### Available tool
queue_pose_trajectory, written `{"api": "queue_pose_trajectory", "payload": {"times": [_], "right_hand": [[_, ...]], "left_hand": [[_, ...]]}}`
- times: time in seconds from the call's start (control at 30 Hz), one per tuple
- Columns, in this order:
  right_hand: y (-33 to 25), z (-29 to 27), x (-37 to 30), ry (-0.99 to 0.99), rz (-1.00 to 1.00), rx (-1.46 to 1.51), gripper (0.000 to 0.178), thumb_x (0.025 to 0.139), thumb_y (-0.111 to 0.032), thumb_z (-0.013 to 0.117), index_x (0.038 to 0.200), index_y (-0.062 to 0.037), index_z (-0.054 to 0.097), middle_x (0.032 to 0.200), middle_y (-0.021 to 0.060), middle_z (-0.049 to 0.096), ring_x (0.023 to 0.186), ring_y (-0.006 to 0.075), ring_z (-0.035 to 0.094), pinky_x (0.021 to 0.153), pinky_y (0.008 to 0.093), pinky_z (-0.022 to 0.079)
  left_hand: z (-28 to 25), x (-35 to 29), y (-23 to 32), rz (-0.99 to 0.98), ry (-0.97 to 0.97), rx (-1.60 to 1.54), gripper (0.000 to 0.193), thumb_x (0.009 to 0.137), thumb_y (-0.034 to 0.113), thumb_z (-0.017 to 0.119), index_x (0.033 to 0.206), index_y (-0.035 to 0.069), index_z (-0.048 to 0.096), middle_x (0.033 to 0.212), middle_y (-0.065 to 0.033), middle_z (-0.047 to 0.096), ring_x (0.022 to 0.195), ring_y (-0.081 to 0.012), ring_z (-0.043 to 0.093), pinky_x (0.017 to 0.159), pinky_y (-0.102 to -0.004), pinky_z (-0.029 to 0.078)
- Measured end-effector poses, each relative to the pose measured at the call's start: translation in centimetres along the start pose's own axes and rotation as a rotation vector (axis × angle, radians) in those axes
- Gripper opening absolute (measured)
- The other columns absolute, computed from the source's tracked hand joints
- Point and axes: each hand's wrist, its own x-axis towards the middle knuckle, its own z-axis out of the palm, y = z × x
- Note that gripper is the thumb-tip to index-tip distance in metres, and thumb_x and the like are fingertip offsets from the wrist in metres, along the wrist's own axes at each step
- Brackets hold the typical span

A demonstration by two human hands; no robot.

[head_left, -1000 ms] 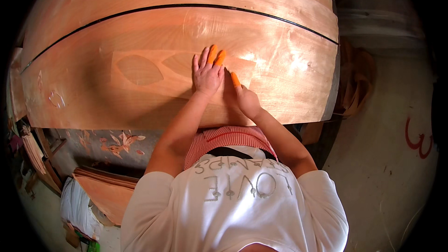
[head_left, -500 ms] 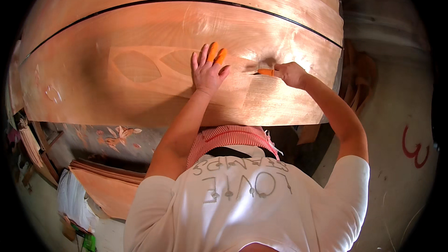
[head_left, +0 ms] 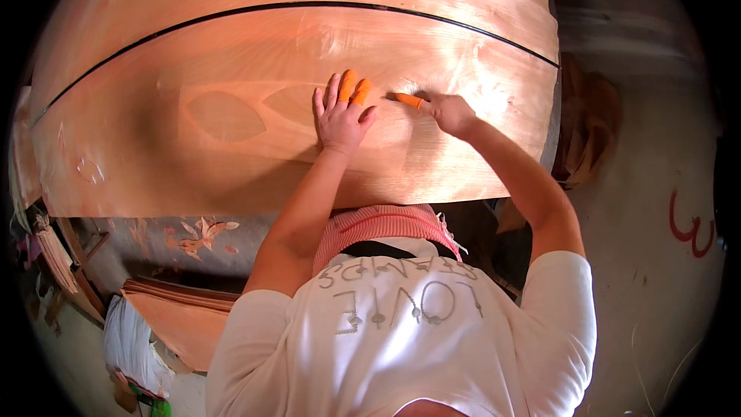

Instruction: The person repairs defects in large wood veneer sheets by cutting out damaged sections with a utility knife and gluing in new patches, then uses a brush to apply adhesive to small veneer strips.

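A broad sheet of wood veneer (head_left: 139, 177) spreads in front of me, its grain glossy on the right. My left hand (head_left: 342, 125) lies flat on it with fingers spread, orange finger cots covering two of them. Just left of that hand are two leaf-shaped patches (head_left: 225, 116) in the veneer, the right one partly under my fingers. My right hand (head_left: 451, 114) is closed low over the sheet, its index finger in an orange cot pointing left. A small dark tip (head_left: 391, 96) shows past that finger; what it belongs to is hidden in the grip.
A thin dark strip (head_left: 324, 5) crosses the sheet beyond my hands. Below left stand a stack of veneer sheets (head_left: 177, 297) and a white sack (head_left: 135, 347). Scraps (head_left: 202, 238) lie under the near edge, and crumpled brown pieces (head_left: 588, 127) sit to the right.
My right hand has moved left and a little away from me, nearer to the left hand. The left hand keeps its place on the veneer.
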Motion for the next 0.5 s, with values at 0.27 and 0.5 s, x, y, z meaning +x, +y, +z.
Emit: {"api": "queue_pose_trajectory", "payload": {"times": [0.27,0.5], "right_hand": [[-0.9,5.1,-2.7,0.194,0.156,0.17,0.034,0.091,-0.024,0.037,0.116,-0.0059,0.049,0.096,0.0178,0.059,0.089,0.0305,0.059,0.072,0.038,0.048],[-3.2,15.4,-6.9,0.372,0.424,0.546,0.043,0.093,-0.038,0.029,0.104,-0.0019,0.05,0.082,0.0239,0.06,0.078,0.0416,0.057,0.071,0.0478,0.045]], "left_hand": [[0.7,0.7,0.4,0.322,-0.07,-0.05,0.031,0.078,0.023,0.057,0.108,0.016,0.06,0.124,-0.0022,0.05,0.122,-0.0198,0.039,0.101,-0.0455,0.028],[0.8,0.8,0.8,0.335,-0.101,-0.03,0.032,0.079,0.023,0.056,0.11,0.017,0.059,0.126,-0.002,0.049,0.122,-0.0208,0.039,0.1,-0.0452,0.027]]}}
